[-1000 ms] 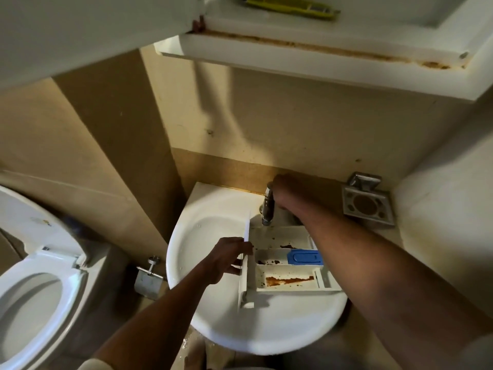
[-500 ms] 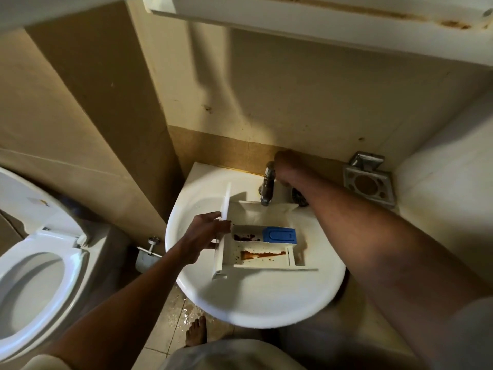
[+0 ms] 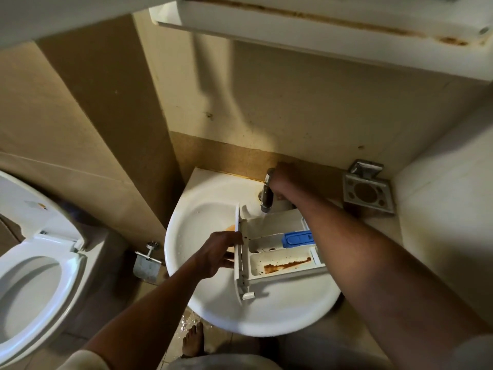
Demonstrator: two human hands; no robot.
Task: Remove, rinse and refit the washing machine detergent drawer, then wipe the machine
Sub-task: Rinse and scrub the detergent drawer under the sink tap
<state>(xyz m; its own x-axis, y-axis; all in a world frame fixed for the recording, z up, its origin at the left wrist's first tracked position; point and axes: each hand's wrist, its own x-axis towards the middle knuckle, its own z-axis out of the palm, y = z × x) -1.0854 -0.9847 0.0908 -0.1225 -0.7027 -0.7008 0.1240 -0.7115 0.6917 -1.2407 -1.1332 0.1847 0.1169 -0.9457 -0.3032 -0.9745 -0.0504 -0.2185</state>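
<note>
Head view: white plastic drawer [image 3: 277, 252], boxy, brown-streaked near compartment, blue insert [image 3: 297, 239], sits over glossy round sink [image 3: 213, 303] under metal tap [image 3: 266, 193]. Left hand [image 3: 218, 255] clamped on its front panel; right hand [image 3: 282, 182] wrapped on tap. No legible writing.

We are in a small home bathroom. A white washbasin [image 3: 213, 303] is fixed to a beige wall, with a metal tap [image 3: 267, 193] at its back edge. To the left stands a white toilet [image 3: 40, 276] with its seat down and lid up. A metal toilet-paper holder [image 3: 146, 263] hangs between the two, and a metal cup holder [image 3: 368, 192] sits on the wall to the right. A bare foot [image 3: 193, 340] stands on wet floor tiles.
</note>
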